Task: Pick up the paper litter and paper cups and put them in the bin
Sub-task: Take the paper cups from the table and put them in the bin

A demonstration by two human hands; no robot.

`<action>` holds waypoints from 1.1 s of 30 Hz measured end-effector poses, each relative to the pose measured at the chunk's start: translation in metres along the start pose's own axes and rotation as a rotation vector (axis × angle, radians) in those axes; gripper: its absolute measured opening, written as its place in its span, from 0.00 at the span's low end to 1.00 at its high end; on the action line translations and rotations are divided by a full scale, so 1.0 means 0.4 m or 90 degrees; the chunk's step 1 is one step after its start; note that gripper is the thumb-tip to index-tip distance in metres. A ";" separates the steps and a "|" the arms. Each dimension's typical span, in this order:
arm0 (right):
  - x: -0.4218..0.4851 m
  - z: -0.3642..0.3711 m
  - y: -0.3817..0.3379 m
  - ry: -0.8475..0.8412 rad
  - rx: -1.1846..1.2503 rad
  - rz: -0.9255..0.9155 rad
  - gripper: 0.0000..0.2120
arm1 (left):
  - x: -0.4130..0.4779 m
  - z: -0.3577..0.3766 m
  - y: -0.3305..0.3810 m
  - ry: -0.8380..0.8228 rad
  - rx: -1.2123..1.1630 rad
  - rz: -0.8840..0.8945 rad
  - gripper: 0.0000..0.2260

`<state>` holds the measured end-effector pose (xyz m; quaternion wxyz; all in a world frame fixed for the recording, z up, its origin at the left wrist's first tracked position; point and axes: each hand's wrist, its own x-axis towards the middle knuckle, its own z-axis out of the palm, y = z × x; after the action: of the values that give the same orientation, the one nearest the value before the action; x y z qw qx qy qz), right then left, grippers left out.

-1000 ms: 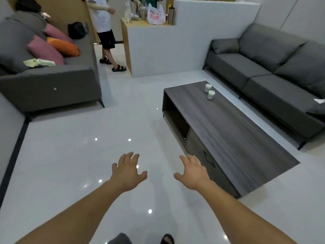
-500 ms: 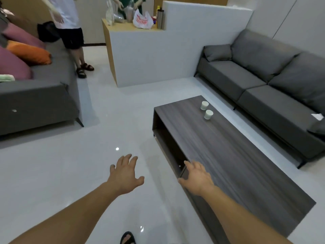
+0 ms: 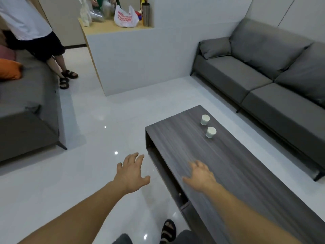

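Two small white paper cups stand upright on the dark wood coffee table [image 3: 237, 169], the far cup [image 3: 205, 119] just behind the near cup [image 3: 210, 132]. My right hand [image 3: 200, 175] hovers over the table's near left part, fingers spread, empty, well short of the cups. My left hand [image 3: 131, 171] is held out over the floor beside the table's left edge, fingers apart and empty. No bin is in view.
A grey sofa [image 3: 274, 80] runs along the right wall behind the table. Another grey sofa [image 3: 26, 110] with an orange cushion sits at left. A person [image 3: 29, 30] in sandals stands by it. A white partition counter [image 3: 133, 55] holds a plastic bag and a flask.
I have moved forward toward the coffee table; the cups are closer. My right hand now reaches over the tabletop, and the standing person has come nearer at left.
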<state>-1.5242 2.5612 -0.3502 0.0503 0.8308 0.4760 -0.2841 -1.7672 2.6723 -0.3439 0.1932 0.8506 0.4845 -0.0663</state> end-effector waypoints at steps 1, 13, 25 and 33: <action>0.042 -0.028 -0.004 0.000 -0.002 -0.001 0.40 | 0.040 -0.014 -0.002 0.008 -0.005 -0.005 0.38; 0.482 -0.152 -0.131 -0.045 0.043 0.061 0.39 | 0.518 -0.123 -0.153 -0.056 -0.003 0.029 0.39; 0.789 -0.270 0.037 -0.068 0.106 0.223 0.37 | 0.991 -0.206 0.030 -0.124 0.019 0.201 0.40; 1.041 -0.316 0.258 -0.041 0.191 0.306 0.36 | 1.321 -0.098 0.304 -0.228 0.078 0.295 0.39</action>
<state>-1.2254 2.8675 -0.4807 0.0077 0.9086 0.2162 -0.3573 -1.3909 3.0542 -0.4342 0.2342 0.9232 0.2310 -0.1988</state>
